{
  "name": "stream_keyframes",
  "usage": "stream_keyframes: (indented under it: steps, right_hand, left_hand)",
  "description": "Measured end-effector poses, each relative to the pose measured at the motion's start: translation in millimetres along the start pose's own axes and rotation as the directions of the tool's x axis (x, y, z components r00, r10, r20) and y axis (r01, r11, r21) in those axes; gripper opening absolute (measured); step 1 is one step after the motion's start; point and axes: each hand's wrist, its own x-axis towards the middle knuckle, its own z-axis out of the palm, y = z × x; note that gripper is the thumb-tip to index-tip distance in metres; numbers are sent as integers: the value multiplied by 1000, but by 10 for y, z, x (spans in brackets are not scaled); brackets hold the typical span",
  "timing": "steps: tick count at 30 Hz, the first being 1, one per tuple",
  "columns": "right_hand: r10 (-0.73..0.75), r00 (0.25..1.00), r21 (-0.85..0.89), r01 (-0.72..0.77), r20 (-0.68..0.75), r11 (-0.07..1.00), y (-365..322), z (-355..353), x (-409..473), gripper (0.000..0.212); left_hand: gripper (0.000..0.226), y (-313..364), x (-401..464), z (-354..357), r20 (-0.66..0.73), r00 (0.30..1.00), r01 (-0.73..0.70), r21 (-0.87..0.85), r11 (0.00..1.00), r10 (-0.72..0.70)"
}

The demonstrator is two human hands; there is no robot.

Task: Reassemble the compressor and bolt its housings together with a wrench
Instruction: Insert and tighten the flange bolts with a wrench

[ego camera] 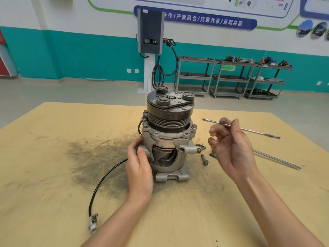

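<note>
Compressor [169,132] against left hand [139,168] fingers

The compressor [168,134] is stood upright on its end, dark pulley uppermost, its silver cutaway housing exposing the inner parts. Loose bolts [204,154] are scattered just beside its base, and a slim wrench [258,131] is laid beyond.

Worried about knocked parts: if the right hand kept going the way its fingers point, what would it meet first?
Probably the compressor: the right hand hangs open, fingers pointing left toward its upper housing. Depth is unclear; it might pass just in front.
</note>
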Motion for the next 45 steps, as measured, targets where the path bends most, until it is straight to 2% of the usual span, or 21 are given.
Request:
stream_keyframes:
  steps: [4,11,17,21,28,35,40,42,45]
  right_hand:
    - [-45,996,-150,33,-79,988,-37,3,72,39]
    - [93,994,-258,-102,-48,961,-84,65,257,42]
    - [182,983,-222,-173,19,960,-67,60,348,40]
    - [239,968,-277,-210,77,938,-59,71,379,39]
    - [293,956,-283,-290,-30,914,-79,149,487,42]
    - [394,918,-259,-370,45,892,-107,228,650,46]
    - [446,894,-292,-415,43,861,-57,255,711,47]
    - [429,902,-267,-404,42,875,-36,239,681,45]
    - [306,952,-228,-298,-1,927,29,200,561,43]
  left_hand:
    - [24,-1,-1,7,-1,1000,3,5,1000,-3]
    - [25,-7,10,4,-7,1000,28,21,999,-28]
    - [25,11,3,3,-3,1000,27,18,999,-27]
    - [25,16,2,6,1,1000,22,12,1000,-22]
    - [25,1,2,6,-1,1000,25,-4,1000,-25]
    - [25,-6,3,6,-3,1000,28,-13,1000,-28]
    - [25,-12,3,8,1,1000,31,-19,999,-31]
    - [25,-12,5,7,1,1000,31,-18,999,-31]
    - [25,-12,5,11,-2,1000,24,-21,1000,-24]
